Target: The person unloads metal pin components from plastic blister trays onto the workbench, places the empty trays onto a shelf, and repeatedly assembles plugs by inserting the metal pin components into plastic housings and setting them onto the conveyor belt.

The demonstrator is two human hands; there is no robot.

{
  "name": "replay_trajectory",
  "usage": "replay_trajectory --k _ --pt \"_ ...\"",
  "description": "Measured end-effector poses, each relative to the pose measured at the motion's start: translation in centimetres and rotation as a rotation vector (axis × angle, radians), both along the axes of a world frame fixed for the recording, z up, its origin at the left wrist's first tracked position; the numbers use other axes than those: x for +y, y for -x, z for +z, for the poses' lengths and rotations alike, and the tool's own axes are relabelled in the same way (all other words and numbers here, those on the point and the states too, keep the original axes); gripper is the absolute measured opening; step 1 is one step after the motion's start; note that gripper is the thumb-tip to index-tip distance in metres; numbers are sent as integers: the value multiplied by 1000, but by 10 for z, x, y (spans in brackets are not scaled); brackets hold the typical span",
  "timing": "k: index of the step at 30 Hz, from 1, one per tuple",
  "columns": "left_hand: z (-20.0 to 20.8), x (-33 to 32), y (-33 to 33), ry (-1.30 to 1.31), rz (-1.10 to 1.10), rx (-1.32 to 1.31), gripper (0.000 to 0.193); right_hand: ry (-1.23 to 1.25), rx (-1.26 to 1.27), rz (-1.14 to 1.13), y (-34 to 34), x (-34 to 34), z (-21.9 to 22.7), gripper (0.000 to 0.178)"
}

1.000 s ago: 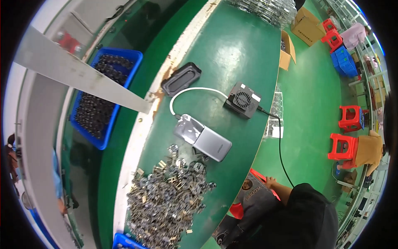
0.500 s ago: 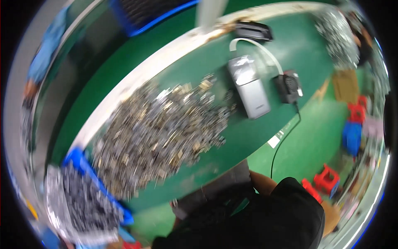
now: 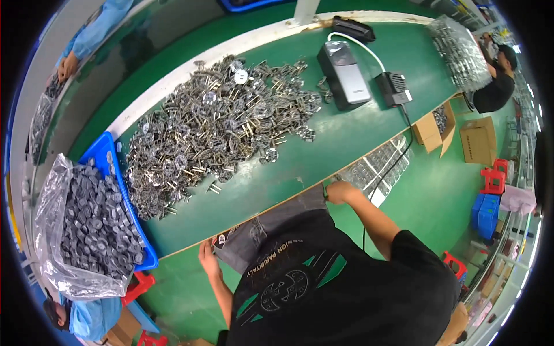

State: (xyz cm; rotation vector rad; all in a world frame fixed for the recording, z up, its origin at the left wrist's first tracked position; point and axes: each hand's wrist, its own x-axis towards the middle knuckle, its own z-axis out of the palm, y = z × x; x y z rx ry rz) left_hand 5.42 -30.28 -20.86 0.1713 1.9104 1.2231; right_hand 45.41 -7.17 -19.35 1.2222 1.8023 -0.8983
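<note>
Dark grey cloth [image 3: 277, 224] lies across my lap, close against the near edge of the green table [image 3: 277, 190]. My left hand [image 3: 209, 259] is at the left end of this cloth, fingers curled at its edge beside a small black and red patch. At the other end, my right hand [image 3: 341, 192] is closed at the cloth's corner. Beyond the hands, a large heap of small parts with metal pins [image 3: 213, 124] covers the table's left half. Neither hand touches the heap.
A blue tray [image 3: 128, 213] with a clear bag of dark grey plastic parts [image 3: 95, 222] stands left. Farther right are a silver-topped device [image 3: 349, 78], a black corded unit [image 3: 395, 87] and a bagged stack [image 3: 459, 55]. Cartons [image 3: 478, 141] and red stools [image 3: 493, 176] stand on the floor. Co-workers sit nearby.
The view has swung and sharpened from blur. Both my hands now show at the ends of the grey cloth; the objects on the table appear unmoved.
</note>
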Motion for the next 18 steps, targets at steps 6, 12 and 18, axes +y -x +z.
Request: replay_trajectory --k 6,12,18 --pt "103 20 -36 -75 -578 812 17 225 747 -160 39 42 213 25" --pt "96 21 -57 -267 -980 907 12 -1239 897 -85 80 80 220 20" --pt "89 3 -44 -274 -1014 931 14 -1752 338 535 92 131 207 17"
